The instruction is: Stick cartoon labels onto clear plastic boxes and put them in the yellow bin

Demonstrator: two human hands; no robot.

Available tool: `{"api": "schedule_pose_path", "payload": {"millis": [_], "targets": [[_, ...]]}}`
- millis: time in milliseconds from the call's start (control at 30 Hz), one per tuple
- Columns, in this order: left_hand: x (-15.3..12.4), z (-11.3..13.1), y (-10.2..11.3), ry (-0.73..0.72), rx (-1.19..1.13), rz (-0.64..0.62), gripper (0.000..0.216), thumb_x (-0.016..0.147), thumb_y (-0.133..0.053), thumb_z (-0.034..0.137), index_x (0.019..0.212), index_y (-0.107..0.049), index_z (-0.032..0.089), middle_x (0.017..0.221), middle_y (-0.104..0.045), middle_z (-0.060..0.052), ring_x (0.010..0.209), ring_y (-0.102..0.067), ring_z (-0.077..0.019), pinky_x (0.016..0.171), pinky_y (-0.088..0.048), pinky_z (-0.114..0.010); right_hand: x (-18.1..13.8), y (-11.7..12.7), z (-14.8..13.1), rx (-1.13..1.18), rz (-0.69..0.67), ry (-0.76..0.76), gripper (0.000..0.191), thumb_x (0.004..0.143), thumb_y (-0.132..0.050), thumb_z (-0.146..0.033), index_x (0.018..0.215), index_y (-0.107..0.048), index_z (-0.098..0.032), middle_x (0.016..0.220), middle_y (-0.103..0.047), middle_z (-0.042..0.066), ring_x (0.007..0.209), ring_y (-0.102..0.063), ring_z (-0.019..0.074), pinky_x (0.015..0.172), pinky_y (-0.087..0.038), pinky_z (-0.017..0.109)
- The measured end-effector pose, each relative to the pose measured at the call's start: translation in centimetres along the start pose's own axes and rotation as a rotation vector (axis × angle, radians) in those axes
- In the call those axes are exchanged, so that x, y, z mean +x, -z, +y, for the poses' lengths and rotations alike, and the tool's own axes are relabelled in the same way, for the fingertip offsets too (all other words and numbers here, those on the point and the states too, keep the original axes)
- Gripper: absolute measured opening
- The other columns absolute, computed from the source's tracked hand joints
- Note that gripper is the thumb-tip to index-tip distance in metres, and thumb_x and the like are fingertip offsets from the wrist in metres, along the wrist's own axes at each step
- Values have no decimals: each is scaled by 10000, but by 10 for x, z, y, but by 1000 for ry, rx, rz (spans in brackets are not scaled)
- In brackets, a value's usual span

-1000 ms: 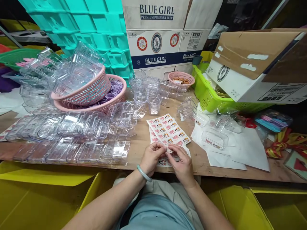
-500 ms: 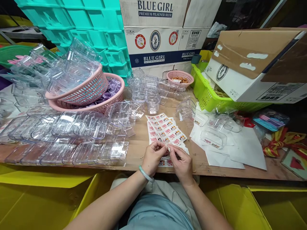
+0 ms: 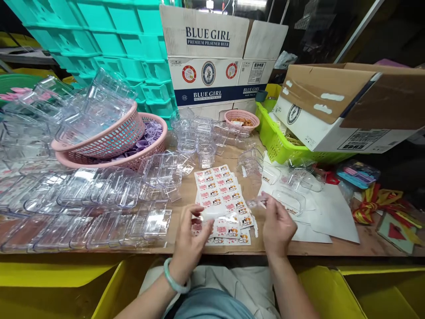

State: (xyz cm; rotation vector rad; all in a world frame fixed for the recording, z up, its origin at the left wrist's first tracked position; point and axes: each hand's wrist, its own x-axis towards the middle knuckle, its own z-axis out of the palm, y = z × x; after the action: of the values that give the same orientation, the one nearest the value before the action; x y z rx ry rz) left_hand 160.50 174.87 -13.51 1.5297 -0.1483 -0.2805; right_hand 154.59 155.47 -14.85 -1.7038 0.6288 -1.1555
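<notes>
Head view: sticker sheet (image 3: pixel 221 195) lies flat on the desk (image 3: pixel 186 195), between both hands. Left hand (image 3: pixel 191 237) hovers over the sheet's lower left corner, fingers (image 3: pixel 203 225) curled with thumb close to forefinger; whether they pinch a sticker cannot be told. Right hand (image 3: pixel 279 226) sits just right of the sheet, fingertips nearly closed beside a blurred clear piece (image 3: pixel 256 203); grip unclear. Clear trays (image 3: pixel 99 190) lie to the left.

Left hand (image 3: pixel 191 235) with pale green wrist bangle (image 3: pixel 174 280), right hand (image 3: pixel 279 226) bare, grey-blue top (image 3: pixel 212 306), whitish trousers (image 3: pixel 242 283)
</notes>
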Motion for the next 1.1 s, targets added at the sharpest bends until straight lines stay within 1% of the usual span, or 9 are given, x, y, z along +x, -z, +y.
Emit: {"api": "schedule_pose_path", "payload": {"millis": [133,200,333,467,633,700,800,967,1100], "targets": [[1,11,-30,244,-337,-341,272,789,-653,414,944,-660,190,942,-624,-48,870,-563,-146,779,-453,-250,-21,-10,-14,-240,-384,628,310,848,-569,-134,1127,-665,-225,1138,-689,76,1072,-641,239,989,-495,445],[8,10,-42,369,-512,-332,243,771,-679,398,862,-661,173,865,-629,-34,808,-562,-126,737,-450,-233,-29,-14,-14,-235,-475,691,404,833,-586,-115,1219,-608,-233,1205,-655,80,1154,-592,246,1017,-469,460],[23,7,-48,411,-552,-294,200,727,-726,345,775,-650,166,832,-624,-12,779,-560,-109,729,-445,-226,-28,-14,-8,-18,-401,179,549,810,-668,-282,1327,-492,-233,1340,-551,110,1229,-523,276,1002,-463,473],[39,9,-60,287,-364,-450,275,762,-673,402,883,-655,156,962,-645,-71,924,-583,-175,828,-453,-297,2,-5,4,280,-417,-315,293,831,-636,-383,1031,-673,-172,1025,-710,86,956,-664,233,879,-522,401],[84,10,-121,-333,241,-187,704,692,-725,425,1303,-469,188,1344,-471,-149,1235,-431,-290,1029,-345,-453,51,10,18,242,75,-193,310,763,-694,-400,974,-680,-174,1013,-704,66,967,-640,206,926,-475,385],[108,10,-150,-569,484,-130,899,624,-783,394,1398,-367,203,1474,-321,-158,1353,-276,-338,1098,-232,-510,60,11,21,218,71,-134,327,758,-694,-401,990,-650,-176,1053,-682,83,993,-627,207,935,-469,397],[144,9,-179,-664,741,-158,871,640,-765,254,1413,-364,253,1508,-277,-143,1350,-279,-373,1076,-247,-553,59,11,28,147,-32,-89,338,761,-687,-388,1012,-577,-190,1124,-636,108,1031,-607,212,955,-454,426],[174,5,-159,-662,535,-167,734,659,-659,132,1356,-436,189,1338,-457,-161,1251,-422,-310,1032,-359,-468,56,8,41,58,-82,-88,393,773,-666,-381,1080,-477,-226,1189,-585,120,1087,-578,219,990,-419,472],[158,9,-117,-459,71,-167,641,702,-653,194,1312,-460,215,1266,-522,-111,1187,-493,-243,1005,-401,-395,75,-9,28,151,-186,-129,762,720,-721,-410,1344,-299,-291,1322,-507,120,1204,-515,227,1033,-391,466]]}}
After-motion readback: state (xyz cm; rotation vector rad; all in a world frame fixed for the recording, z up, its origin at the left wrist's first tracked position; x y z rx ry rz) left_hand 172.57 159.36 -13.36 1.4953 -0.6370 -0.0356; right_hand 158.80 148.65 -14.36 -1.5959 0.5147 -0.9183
